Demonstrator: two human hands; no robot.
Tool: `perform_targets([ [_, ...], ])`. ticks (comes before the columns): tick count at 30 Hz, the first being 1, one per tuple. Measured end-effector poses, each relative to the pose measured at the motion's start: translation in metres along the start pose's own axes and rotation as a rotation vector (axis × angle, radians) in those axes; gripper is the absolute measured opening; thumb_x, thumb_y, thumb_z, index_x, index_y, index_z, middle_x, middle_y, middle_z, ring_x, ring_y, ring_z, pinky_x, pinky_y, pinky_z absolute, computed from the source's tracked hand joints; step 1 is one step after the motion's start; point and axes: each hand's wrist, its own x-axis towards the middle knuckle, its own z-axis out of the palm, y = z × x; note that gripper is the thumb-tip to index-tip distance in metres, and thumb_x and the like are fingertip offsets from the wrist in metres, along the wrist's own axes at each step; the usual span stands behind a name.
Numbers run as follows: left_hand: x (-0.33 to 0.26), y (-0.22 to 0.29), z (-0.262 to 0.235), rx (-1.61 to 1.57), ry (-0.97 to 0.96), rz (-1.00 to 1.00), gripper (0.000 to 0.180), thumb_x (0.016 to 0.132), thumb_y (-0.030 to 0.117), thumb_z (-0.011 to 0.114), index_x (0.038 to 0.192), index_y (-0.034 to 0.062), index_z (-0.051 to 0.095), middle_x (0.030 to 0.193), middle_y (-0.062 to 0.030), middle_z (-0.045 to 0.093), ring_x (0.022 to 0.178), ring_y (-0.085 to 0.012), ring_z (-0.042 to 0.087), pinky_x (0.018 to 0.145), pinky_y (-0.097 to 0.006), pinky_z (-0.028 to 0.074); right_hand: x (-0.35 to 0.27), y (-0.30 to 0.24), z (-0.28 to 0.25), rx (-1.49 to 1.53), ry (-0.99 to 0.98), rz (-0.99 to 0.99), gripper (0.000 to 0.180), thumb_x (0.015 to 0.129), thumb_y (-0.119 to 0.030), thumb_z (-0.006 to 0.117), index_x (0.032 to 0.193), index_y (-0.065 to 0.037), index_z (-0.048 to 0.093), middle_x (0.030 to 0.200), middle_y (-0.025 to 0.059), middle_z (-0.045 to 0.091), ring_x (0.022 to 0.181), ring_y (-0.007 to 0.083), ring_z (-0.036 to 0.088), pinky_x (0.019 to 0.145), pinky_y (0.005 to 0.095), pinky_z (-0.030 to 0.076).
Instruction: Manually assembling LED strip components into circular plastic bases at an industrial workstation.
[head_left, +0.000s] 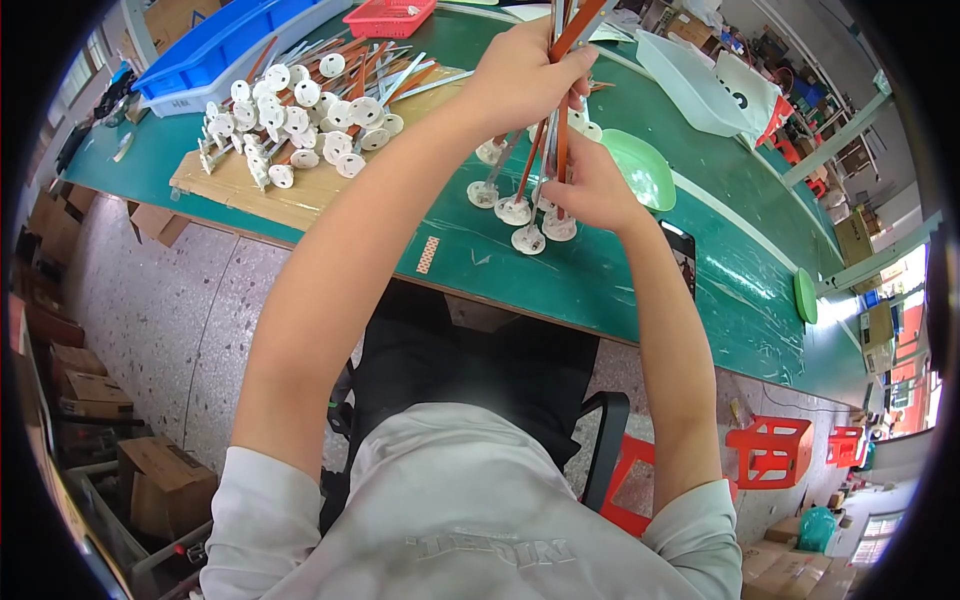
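Nearest the camera is your pale grey cotton shirt (470,520) at six o'clock, and your two bare forearms climb from it toward the green-topped desk (600,280). Your left hand (520,75), at twelve o'clock, has its fingers wrapped tight round the upper part of a bundle of long thin rods with orange and grey sleeves and round white disc feet (545,150). Your right hand (590,185), just below it, pinches the same bundle low down, fingers closed on the stems just above the discs. The bundle stands nearly upright, and its discs (515,210) appear to rest on the desk or hang just over it.

As to progress, you have only a handful of rods gathered. A much larger heap of the same white-disc rods (300,120) lies on a flat brown cardboard sheet (250,190) at ten o'clock, well apart from your hands, so I judge most of the work is left. A few loose white discs (490,150) sit beside the bundle.

The tops of the rods run off the upper edge. Your left palm hides how many stems you hold. A pale green round plastic dish (640,165) sits at one o'clock, and a dark flat phone (682,255) is half covered by your right forearm
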Motion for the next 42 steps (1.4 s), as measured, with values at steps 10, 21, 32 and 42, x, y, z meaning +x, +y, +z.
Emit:
perform_targets([
  [10,-0.006,0.014,-0.005,0.323,-0.019,0.067,0.045,0.093,0.047,0.061,0.104,0.0033,0.064,0.076,-0.0061,0.069,0.073,-0.0165,0.068,0.07,-0.033,0.053,-0.003,0.015,-0.016,-0.076,-0.025,-0.046,0.055,0.07,-0.004,0.068,0.123,0.0,0.055,0.091,0.0069,0.061,0.082,0.0165,0.06,0.077,0.0323,0.051],
  [21,-0.004,0.016,-0.004,0.377,-0.098,0.106,0.044,0.093,0.047,0.061,0.1,0.0041,0.066,0.074,-0.0086,0.065,0.069,-0.0171,0.064,0.067,-0.034,0.051,-0.006,0.012,-0.041,0.123,-0.238,-0.043,0.062,0.069,-0.01,0.081,0.124,-0.001,0.056,0.107,0.0082,0.066,0.101,0.0205,0.062,0.099,0.0378,0.046],
  [32,-0.005,0.027,-0.003,0.51,-0.115,0.105,0.045,0.093,0.044,0.061,0.096,0.0003,0.068,0.076,-0.0155,0.068,0.073,-0.0288,0.068,0.07,-0.038,0.053,-0.005,0.019,-0.035,0.118,-0.191,-0.078,0.051,0.071,-0.004,0.067,0.12,0.0,0.058,0.098,0.0073,0.064,0.091,0.0171,0.06,0.089,0.0333,0.049],
  [42,-0.007,0.033,0.012,0.66,-0.039,0.077,0.032,0.091,0.038,0.06,0.1,0.0073,0.068,0.079,-0.014,0.07,0.081,-0.0343,0.068,0.079,-0.045,0.054,-0.014,0.023,-0.028,0.143,-0.138,-0.115,0.057,0.071,-0.007,0.068,0.126,0.0,0.052,0.099,0.0092,0.065,0.09,0.0194,0.063,0.083,0.0351,0.052],
])
